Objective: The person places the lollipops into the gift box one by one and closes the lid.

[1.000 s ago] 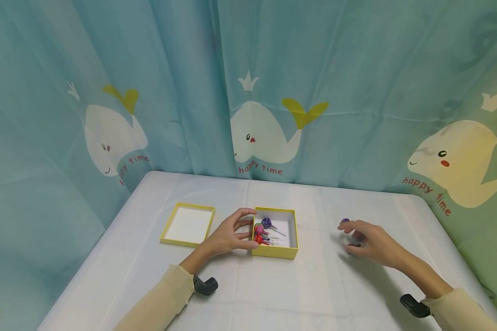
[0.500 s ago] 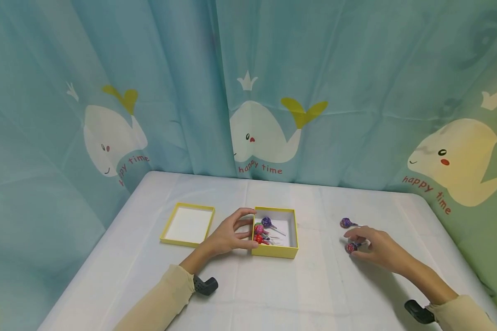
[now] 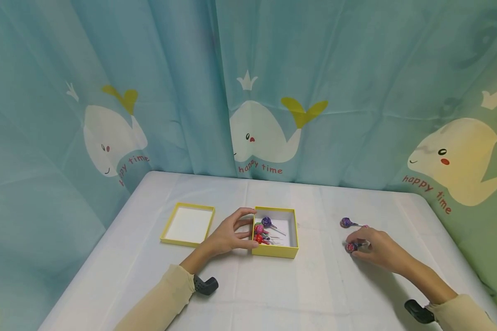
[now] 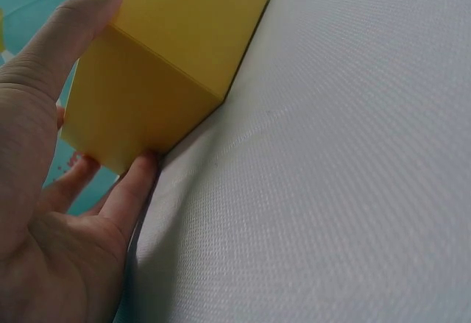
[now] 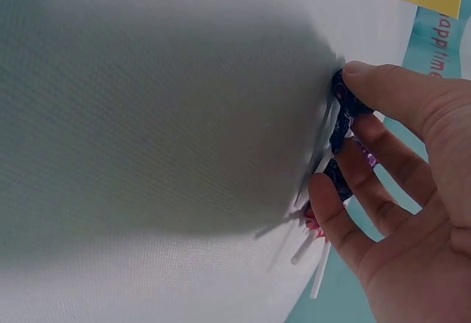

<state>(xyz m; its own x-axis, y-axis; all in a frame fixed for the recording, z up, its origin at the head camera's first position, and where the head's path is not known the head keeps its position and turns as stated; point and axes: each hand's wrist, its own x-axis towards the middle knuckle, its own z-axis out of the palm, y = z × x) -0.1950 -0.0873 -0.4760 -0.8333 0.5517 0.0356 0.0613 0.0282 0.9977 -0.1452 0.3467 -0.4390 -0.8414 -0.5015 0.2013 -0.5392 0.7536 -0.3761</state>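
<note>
In the head view, the left hand [image 3: 228,233] holds the left end of a yellow open-topped box [image 3: 275,251]. The left wrist view shows its thumb on one edge and its fingertips against the opposite side of the box wall [image 4: 147,95]. Several wrapped lollipops [image 3: 259,229] lie inside the box, purple, pink and red. On the right side of the table, the right hand [image 3: 377,247] pinches a dark blue wrapped lollipop [image 5: 349,95] between thumb and fingers, close over the cloth. Its stick is partly hidden by the fingers.
A purple lollipop [image 3: 345,222] lies behind the right hand, and a pink wrapper [image 5: 315,224] with white sticks shows past its fingers. Left of the box is a shallow yellow-rimmed lid [image 3: 189,224]. Behind the white-covered table [image 3: 314,294] hangs a whale-print curtain [image 3: 182,92].
The right hand has moved slightly right and toward the person, off the far purple lollipop, and has closed its fingers on the nearer lollipop. The left hand and box stay put.
</note>
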